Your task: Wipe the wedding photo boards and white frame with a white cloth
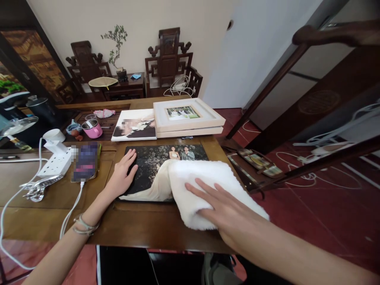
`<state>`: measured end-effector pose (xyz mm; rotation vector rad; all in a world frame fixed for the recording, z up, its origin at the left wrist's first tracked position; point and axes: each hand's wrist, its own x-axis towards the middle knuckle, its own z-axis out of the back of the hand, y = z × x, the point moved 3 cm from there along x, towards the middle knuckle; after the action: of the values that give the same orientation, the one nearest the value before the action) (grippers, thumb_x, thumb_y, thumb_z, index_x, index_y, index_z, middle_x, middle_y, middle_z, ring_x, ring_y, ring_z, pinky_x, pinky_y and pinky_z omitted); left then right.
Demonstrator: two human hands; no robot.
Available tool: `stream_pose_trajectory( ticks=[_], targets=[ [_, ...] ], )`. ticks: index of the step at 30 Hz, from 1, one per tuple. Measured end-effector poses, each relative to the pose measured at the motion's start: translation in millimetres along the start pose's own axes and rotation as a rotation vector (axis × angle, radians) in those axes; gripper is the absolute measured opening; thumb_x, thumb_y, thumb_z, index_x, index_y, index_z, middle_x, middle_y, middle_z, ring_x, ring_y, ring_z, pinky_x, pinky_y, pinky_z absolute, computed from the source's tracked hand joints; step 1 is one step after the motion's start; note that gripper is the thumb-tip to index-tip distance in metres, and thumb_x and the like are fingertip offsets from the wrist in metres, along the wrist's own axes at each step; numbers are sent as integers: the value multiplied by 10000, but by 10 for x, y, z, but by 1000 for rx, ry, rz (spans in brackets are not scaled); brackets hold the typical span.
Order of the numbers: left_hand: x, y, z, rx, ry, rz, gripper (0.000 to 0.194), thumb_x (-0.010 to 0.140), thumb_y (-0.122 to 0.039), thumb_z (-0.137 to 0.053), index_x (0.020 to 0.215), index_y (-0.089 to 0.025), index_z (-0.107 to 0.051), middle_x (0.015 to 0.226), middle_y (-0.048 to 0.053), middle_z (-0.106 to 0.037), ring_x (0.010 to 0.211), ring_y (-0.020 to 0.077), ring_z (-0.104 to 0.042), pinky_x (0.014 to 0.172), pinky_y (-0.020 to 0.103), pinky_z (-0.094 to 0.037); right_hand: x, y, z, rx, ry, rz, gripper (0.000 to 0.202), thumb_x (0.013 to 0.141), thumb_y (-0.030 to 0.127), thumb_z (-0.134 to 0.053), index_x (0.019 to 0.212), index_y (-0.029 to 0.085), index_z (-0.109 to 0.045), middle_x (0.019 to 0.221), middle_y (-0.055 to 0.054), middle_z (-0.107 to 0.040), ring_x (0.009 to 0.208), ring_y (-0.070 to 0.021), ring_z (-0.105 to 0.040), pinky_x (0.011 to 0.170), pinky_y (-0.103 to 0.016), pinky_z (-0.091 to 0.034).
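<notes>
A dark wedding photo panel [154,174] lies flat on the wooden table [142,229]. On its left edge rests my left hand [123,174], fingers spread and holding nothing. My right hand [219,204] presses on a fluffy white cloth [190,174], which covers the right part of the panel and reaches past the table's right edge. The thumb is against a fold of the cloth, and the fingers lie over its top.
Behind the panel are stacked light wooden frames [208,114] and a white-edged photo [135,124]. To the left are a phone [86,162], power strip [56,164], cables and pink cup [92,128]. A dark wooden rack [267,99] stands at right.
</notes>
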<state>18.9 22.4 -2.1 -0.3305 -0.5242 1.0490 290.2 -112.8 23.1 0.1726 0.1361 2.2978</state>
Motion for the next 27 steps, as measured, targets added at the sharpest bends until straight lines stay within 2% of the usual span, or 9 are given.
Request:
stream_pose_trajectory(
  ticks=[5,8,10,13,17,19,21,24,27],
  targets=[
    [-1,-4,7,-22,-6,-8,492,943,-363,-381,1377,-141,-447,1488,134,-386,1413,242,-286,1140,479,-254,359,-478,89,-20,-7,-25,659,552,-130,-383,1075,183,-634,1477,-148,-378,1367,-376,-255,1011,-641,-358],
    [1,-1,10,-44,-15,-7,491,941,-369,-385,1371,-144,-457,1485,129,-392,1410,234,-291,1148,468,-244,592,-803,135,-38,11,-31,662,563,-134,-376,1105,166,-608,1483,-155,-366,1375,-370,-235,1005,-640,-364],
    [6,-3,13,-51,-21,-10,490,939,-376,-389,1366,-148,-464,1481,123,-400,1407,233,-300,1151,468,-241,662,-905,152,-45,12,-37,674,561,-141,-364,1108,171,-604,1486,-140,-368,1380,-360,-228,1002,-633,-372],
    [12,-8,15,-57,-26,-8,486,937,-383,-394,1364,-162,-470,1478,109,-407,1403,231,-308,1154,469,-240,580,-795,121,-43,-13,-50,667,567,-143,-371,1102,166,-620,1486,-148,-364,1375,-377,-237,1008,-644,-357],
    [11,-13,13,-66,-28,-3,490,932,-383,-405,1360,-154,-475,1478,106,-408,1404,224,-308,1157,460,-238,221,-271,-22,-8,-12,-38,625,550,-122,-452,1056,181,-658,1497,-155,-339,1376,-421,-206,1014,-666,-325],
    [13,-14,13,-66,-31,-3,492,931,-376,-407,1357,-140,-477,1474,114,-411,1403,222,-310,1157,456,-238,62,-23,-74,41,-13,-26,517,542,-57,-539,972,192,-679,1515,-140,-305,1378,-444,-182,1009,-679,-320],
    [19,-12,13,-63,-30,-3,492,933,-369,-402,1354,-127,-478,1474,122,-409,1403,222,-309,1157,452,-238,-6,104,-79,71,-7,-16,460,533,-13,-582,931,195,-682,1523,-130,-290,1380,-451,-170,1010,-682,-317],
    [40,-1,10,-57,-21,-2,487,937,-368,-393,1355,-131,-478,1479,121,-402,1405,226,-306,1155,457,-240,93,20,1,54,35,7,544,546,-78,-502,986,195,-670,1506,-130,-330,1382,-417,-198,1017,-663,-327],
    [70,18,5,-52,-8,-5,487,938,-366,-395,1356,-130,-477,1481,124,-399,1402,232,-312,1153,460,-245,361,-284,102,13,97,31,656,558,-139,-414,1084,183,-637,1497,-151,-343,1381,-398,-207,1013,-651,-341]
  ],
)
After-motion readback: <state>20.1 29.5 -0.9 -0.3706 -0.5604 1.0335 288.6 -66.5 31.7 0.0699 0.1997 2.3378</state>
